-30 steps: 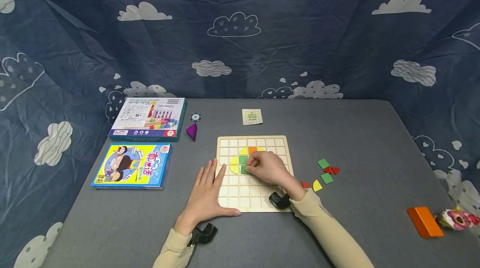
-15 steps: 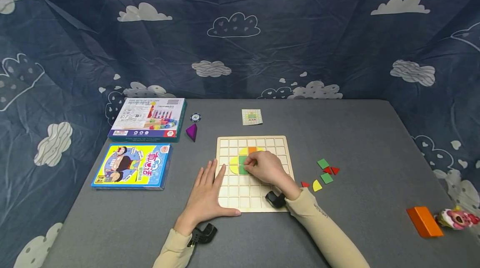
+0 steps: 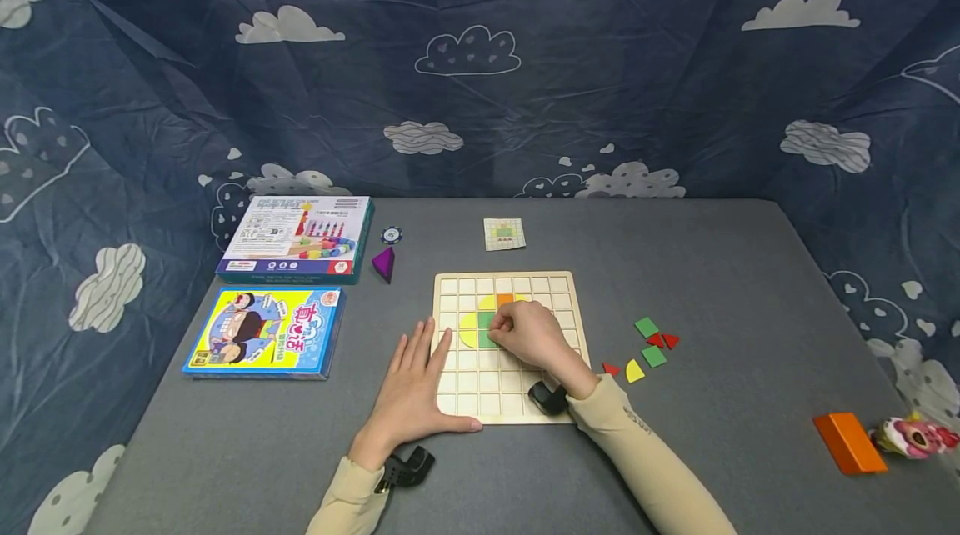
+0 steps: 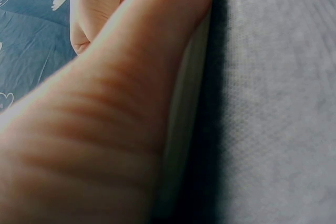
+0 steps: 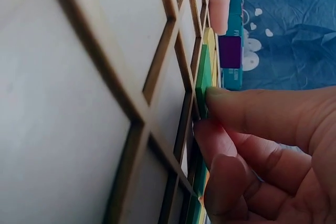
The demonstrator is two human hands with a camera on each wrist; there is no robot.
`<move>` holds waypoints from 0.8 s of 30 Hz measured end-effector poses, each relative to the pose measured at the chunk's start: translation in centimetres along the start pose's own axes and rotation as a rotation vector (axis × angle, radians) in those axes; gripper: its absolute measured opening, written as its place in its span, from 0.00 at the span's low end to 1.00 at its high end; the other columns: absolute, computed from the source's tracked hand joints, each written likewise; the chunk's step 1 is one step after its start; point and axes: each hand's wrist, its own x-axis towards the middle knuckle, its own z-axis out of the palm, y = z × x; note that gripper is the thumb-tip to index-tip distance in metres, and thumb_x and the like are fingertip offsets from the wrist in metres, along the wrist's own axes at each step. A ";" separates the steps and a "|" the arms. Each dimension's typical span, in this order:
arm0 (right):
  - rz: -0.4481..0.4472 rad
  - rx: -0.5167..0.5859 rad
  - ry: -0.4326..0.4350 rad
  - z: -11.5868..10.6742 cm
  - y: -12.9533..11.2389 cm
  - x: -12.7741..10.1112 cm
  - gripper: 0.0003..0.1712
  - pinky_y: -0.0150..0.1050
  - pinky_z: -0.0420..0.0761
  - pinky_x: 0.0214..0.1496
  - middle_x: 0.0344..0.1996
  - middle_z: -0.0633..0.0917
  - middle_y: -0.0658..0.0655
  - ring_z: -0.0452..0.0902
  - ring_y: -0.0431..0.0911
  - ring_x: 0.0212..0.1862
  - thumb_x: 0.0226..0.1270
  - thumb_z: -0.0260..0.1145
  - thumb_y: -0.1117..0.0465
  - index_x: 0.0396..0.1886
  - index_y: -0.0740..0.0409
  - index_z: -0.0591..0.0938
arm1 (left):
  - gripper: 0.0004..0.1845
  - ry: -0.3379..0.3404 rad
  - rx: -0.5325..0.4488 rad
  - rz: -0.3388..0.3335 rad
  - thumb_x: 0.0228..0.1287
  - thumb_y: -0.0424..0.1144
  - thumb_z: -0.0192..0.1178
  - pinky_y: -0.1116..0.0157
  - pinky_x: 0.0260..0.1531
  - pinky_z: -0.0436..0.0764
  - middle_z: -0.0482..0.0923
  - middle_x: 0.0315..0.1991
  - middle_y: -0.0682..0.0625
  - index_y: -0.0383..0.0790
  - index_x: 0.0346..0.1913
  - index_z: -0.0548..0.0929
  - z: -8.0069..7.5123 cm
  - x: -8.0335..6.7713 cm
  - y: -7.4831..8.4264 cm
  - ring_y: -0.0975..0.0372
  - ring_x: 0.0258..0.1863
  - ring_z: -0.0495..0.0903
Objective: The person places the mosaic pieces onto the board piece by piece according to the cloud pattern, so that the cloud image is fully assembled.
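Observation:
A wooden grid board [image 3: 547, 285] lies at the table's middle, with yellow, green and orange tiles in its upper cells. My right hand [image 3: 528, 335] lies over the board, and its fingertips [image 5: 220, 95] pinch a green square tile [image 5: 203, 80] that stands tilted in a cell [image 3: 487, 339]. My left hand [image 3: 412, 385] lies flat on the table. Its thumb [image 4: 131, 98] presses against the board's left edge [image 4: 181, 140].
Loose green, red and yellow tiles [image 3: 648, 347] lie right of the board. A small pattern card [image 3: 504, 233] sits behind it. Two game boxes [image 3: 296, 237] [image 3: 264, 331], a purple pyramid [image 3: 383, 263] and a chip [image 3: 391, 234] are at the left. An orange block [image 3: 849, 442] and a toy [image 3: 915, 437] sit far right.
My right hand has shifted slightly left over the board, still working the green tile. The left hand has not moved.

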 end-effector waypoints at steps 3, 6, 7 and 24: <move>0.024 0.009 -0.016 -0.1 0.1 -0.1 0.07 0.36 0.71 0.26 0.16 0.76 0.42 0.70 0.38 0.20 0.53 0.74 0.61 0.21 0.50 0.83 | 0.70 0.010 -0.003 0.007 0.34 0.83 0.54 0.54 0.69 0.37 0.38 0.75 0.39 0.40 0.75 0.48 0.0 0.0 0.0 0.51 0.73 0.36; 0.042 0.015 -0.028 -0.3 0.1 -0.3 0.06 0.36 0.70 0.25 0.16 0.76 0.42 0.70 0.38 0.20 0.53 0.74 0.60 0.22 0.50 0.83 | 0.70 0.024 -0.007 0.016 0.34 0.83 0.54 0.53 0.68 0.38 0.38 0.75 0.38 0.39 0.75 0.49 0.1 0.0 0.0 0.50 0.73 0.37; 0.046 0.016 -0.033 -0.4 0.2 -0.3 0.06 0.36 0.70 0.25 0.16 0.76 0.42 0.70 0.38 0.20 0.53 0.74 0.60 0.23 0.50 0.84 | 0.70 0.028 -0.008 0.018 0.34 0.83 0.54 0.52 0.68 0.39 0.39 0.74 0.38 0.39 0.75 0.49 0.1 0.0 0.0 0.50 0.73 0.37; 0.008 0.158 -0.057 -3.0 3.3 -2.5 0.04 0.36 0.68 0.24 0.21 0.78 0.44 0.68 0.40 0.21 0.61 0.69 0.58 0.33 0.51 0.87 | 0.70 -0.006 -0.014 -0.001 0.34 0.83 0.55 0.54 0.69 0.36 0.37 0.75 0.39 0.41 0.75 0.47 0.1 0.0 -0.1 0.52 0.73 0.34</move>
